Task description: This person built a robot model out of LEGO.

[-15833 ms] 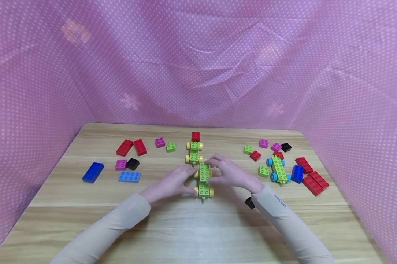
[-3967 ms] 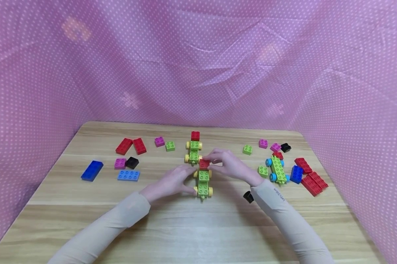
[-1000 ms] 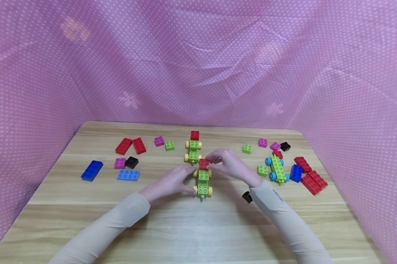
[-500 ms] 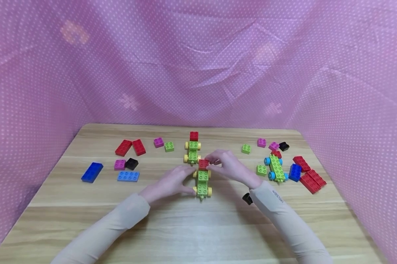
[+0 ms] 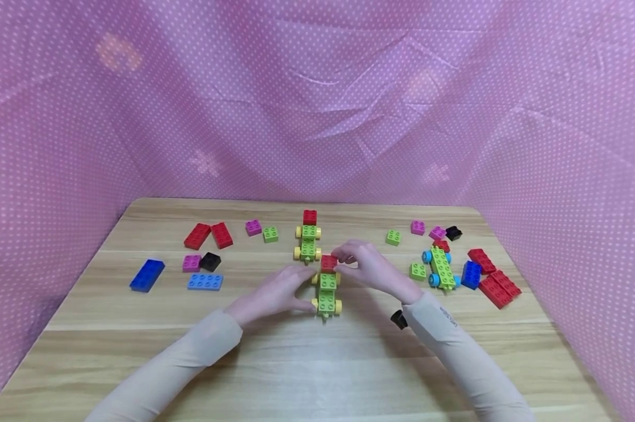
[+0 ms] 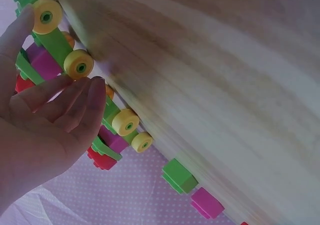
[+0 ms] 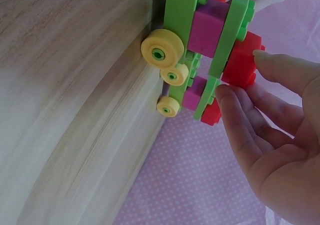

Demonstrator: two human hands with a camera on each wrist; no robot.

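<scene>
While the head view runs, the near wheeled car (image 5: 326, 291) — green plates, yellow wheels — sits mid-table btwn both hands. The left hand (image 5: 275, 291) lies against its left side, fingers straight-ish, touching, not curled round it. The right hand (image 5: 367, 267) is at the far end, fingertips pinching the red brick (image 5: 328, 261) that sits on top of the car's far end. A second car (image 5: 308, 241) w/ a red block stands just beyond. Loose bricks lie on the wooden table (image 5: 296, 363) both sides; no boxes or trays seen.

Left wrist view — the left hand (image 6: 45, 125), fingers extended and relaxed, tips touching the car (image 6: 55, 40) near a yellow wheel (image 6: 78, 64); thumb up by the other wheel.

Right wrist view — the right hand (image 7: 272, 135) has thumb and forefinger on the red brick (image 7: 241, 60), which is seated on the top green plate (image 7: 232, 40) above a purple block (image 7: 210, 27).
</scene>
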